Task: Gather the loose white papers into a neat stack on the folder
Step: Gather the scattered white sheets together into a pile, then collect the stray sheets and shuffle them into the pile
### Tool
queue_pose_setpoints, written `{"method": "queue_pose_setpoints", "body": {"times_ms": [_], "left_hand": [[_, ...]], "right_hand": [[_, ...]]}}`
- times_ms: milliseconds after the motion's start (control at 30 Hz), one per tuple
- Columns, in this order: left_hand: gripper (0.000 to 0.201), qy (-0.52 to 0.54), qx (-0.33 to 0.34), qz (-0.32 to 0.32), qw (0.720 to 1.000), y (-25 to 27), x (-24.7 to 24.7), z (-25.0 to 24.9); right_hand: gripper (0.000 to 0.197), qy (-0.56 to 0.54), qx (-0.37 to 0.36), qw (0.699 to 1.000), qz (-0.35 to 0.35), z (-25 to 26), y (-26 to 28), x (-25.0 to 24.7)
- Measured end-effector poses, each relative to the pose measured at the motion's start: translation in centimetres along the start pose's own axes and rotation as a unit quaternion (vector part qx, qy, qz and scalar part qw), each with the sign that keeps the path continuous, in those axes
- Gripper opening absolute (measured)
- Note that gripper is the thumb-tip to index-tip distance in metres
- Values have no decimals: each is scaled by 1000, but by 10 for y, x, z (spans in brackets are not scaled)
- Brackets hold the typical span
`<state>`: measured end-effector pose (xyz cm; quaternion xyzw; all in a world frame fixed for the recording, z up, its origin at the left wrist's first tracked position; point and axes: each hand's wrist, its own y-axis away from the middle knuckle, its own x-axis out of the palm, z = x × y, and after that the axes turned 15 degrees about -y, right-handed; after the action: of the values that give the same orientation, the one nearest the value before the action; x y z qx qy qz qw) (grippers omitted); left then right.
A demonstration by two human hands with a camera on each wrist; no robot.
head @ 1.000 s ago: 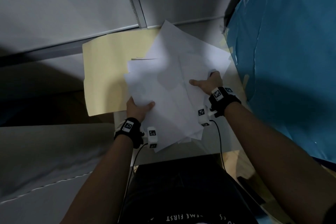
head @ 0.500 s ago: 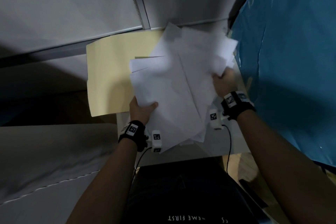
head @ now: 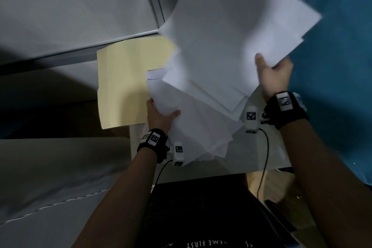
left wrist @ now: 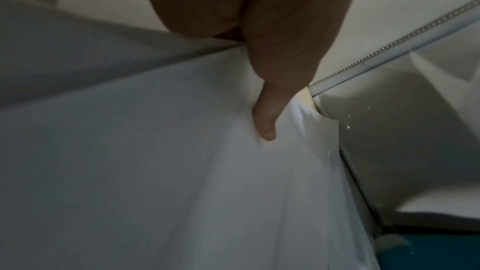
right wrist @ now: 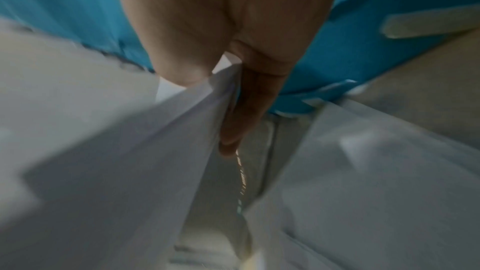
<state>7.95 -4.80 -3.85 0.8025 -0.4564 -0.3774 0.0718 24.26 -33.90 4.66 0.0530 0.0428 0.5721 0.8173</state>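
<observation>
A pale yellow folder [head: 128,82] lies open on the small table. Loose white papers [head: 193,127] spread fanned over its right side and off the table's near edge. My left hand [head: 161,116] grips the left edge of the lower sheets, thumb on top [left wrist: 267,122]. My right hand [head: 271,74] pinches a bunch of white sheets [head: 231,32] by their right edge and holds them lifted and tilted above the rest. In the right wrist view the sheets [right wrist: 155,141] pass between thumb and fingers [right wrist: 241,110].
A blue tarp [head: 338,66] hangs close on the right. A grey wall with a metal track [head: 150,0] stands behind the table. The table's white top [head: 259,153] shows at the near right. Grey fabric [head: 50,167] lies at the left.
My right hand has moved from the top of the pile to its right edge, taken hold of a bunch of sheets and lifted them up and back. The left hand stayed put.
</observation>
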Motion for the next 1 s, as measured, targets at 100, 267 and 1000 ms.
{"method": "queue_pose_setpoints", "body": {"times_ms": [100,267,1000], "left_hand": [[109,47,20,-7,999,1,1,3],[59,59,-27,10,998,-10,0,2],[39,-113,-34,60,991,-13,-11,-8]], "right_hand": [[32,34,63,995,65,-36,23,-1],[50,114,162,968,155,-74,51,-8],[49,316,185,873,323,-62,-19,19]]}}
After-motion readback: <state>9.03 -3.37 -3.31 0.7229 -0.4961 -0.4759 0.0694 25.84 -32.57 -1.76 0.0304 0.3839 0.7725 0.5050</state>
